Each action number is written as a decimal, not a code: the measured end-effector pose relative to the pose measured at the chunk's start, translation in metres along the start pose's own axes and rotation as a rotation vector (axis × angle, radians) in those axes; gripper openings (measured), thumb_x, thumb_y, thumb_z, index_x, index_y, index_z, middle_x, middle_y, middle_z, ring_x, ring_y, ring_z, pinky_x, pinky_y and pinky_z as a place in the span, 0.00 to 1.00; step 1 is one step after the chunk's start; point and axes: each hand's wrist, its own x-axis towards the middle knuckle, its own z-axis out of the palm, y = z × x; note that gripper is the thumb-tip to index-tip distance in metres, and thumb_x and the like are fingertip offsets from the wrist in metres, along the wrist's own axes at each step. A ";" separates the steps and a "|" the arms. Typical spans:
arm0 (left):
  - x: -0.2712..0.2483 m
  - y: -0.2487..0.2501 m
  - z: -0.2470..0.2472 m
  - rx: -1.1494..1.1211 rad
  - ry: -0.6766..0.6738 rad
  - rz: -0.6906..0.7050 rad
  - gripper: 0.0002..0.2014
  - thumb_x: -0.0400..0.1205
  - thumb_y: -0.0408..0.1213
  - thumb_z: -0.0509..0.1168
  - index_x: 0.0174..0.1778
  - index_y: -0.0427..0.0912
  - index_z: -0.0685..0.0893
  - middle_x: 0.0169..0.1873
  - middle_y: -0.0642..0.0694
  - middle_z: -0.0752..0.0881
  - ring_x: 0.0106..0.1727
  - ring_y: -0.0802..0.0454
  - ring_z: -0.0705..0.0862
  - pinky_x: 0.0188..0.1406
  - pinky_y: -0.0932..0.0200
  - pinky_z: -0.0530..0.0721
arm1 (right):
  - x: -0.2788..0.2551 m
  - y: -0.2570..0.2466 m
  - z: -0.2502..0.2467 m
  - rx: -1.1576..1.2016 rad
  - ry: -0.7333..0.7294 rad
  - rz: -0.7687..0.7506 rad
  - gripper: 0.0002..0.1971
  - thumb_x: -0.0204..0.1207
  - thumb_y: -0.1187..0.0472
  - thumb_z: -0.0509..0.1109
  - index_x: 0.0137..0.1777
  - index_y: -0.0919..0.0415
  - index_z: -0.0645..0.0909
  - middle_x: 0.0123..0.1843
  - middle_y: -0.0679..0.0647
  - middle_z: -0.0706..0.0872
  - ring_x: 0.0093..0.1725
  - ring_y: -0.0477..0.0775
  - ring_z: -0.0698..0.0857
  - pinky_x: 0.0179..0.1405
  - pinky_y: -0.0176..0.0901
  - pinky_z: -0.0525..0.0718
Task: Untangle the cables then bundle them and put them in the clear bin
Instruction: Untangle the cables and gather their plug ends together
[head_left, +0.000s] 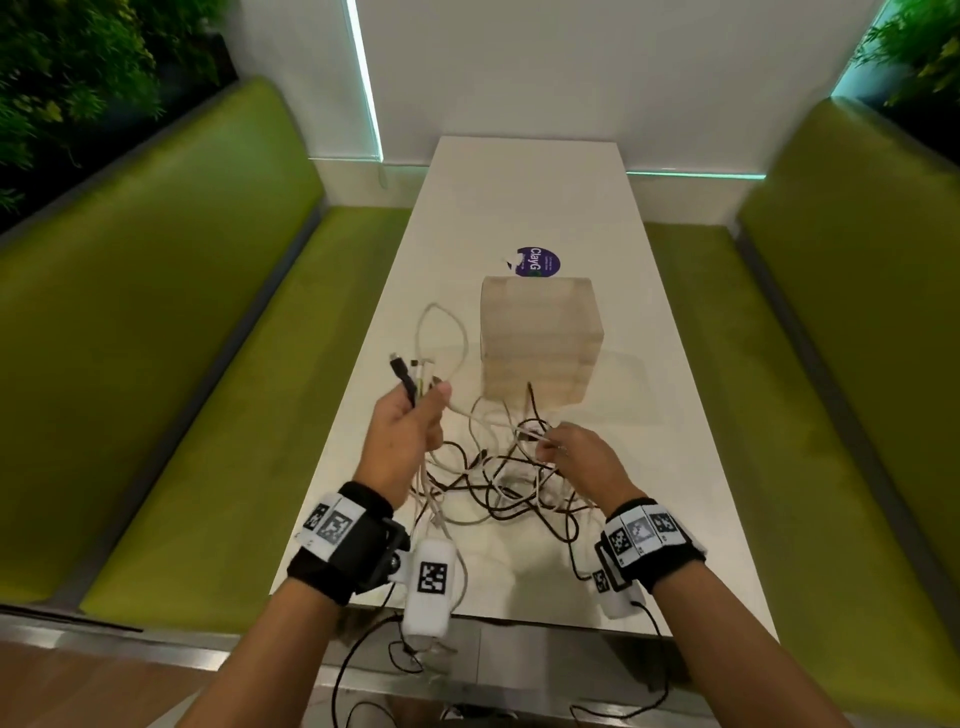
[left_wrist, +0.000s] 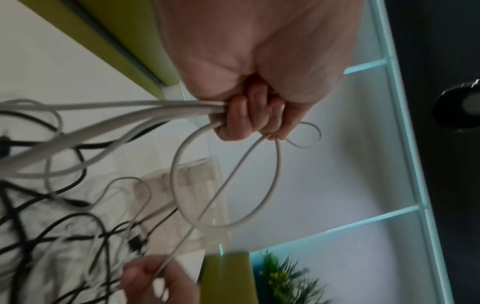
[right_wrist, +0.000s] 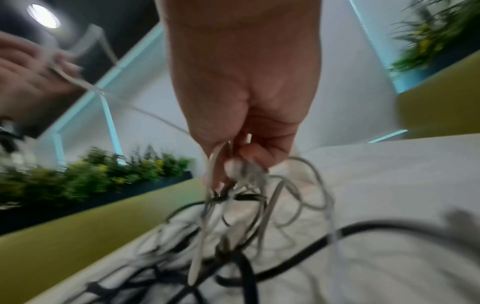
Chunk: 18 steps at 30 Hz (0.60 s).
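A tangle of white and black cables (head_left: 498, 478) lies on the white table (head_left: 675, 457) between my hands. My left hand (head_left: 410, 421) is raised over the table's left side and grips several cable ends, white ones and a black one with its plug (head_left: 397, 364) sticking up; its curled fingers (left_wrist: 246, 117) close round the white cables (left_wrist: 130, 111). A thin white cable (head_left: 483, 418) runs taut from it to my right hand (head_left: 563, 449), which pinches that cable just above the tangle (right_wrist: 233, 205). The clear bin (head_left: 540, 343) stands behind the tangle.
A purple round sticker (head_left: 537, 261) lies on the table beyond the bin. Green benches (head_left: 197, 374) run along both sides, the right one (head_left: 810, 364) close to the table edge. Loose black leads (head_left: 363, 670) hang from my wrist cameras below the near edge.
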 end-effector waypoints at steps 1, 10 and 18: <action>0.001 0.007 -0.007 -0.049 0.023 0.018 0.12 0.84 0.31 0.62 0.34 0.43 0.73 0.22 0.55 0.64 0.21 0.59 0.60 0.20 0.67 0.63 | 0.001 0.007 0.000 0.002 0.016 0.028 0.06 0.76 0.61 0.68 0.42 0.55 0.87 0.45 0.52 0.84 0.48 0.54 0.83 0.49 0.49 0.79; -0.004 0.019 -0.037 -0.155 0.139 0.077 0.13 0.85 0.30 0.60 0.35 0.46 0.71 0.23 0.54 0.61 0.23 0.58 0.58 0.21 0.66 0.60 | 0.007 0.024 -0.004 -0.004 0.088 0.082 0.08 0.79 0.57 0.67 0.45 0.54 0.88 0.42 0.48 0.80 0.47 0.53 0.81 0.42 0.44 0.73; -0.008 0.004 -0.024 0.129 0.118 0.039 0.14 0.85 0.35 0.62 0.32 0.46 0.72 0.23 0.55 0.66 0.23 0.59 0.62 0.23 0.62 0.65 | 0.004 0.010 -0.002 0.027 0.081 -0.048 0.09 0.79 0.58 0.66 0.51 0.50 0.89 0.46 0.46 0.84 0.49 0.50 0.83 0.46 0.45 0.78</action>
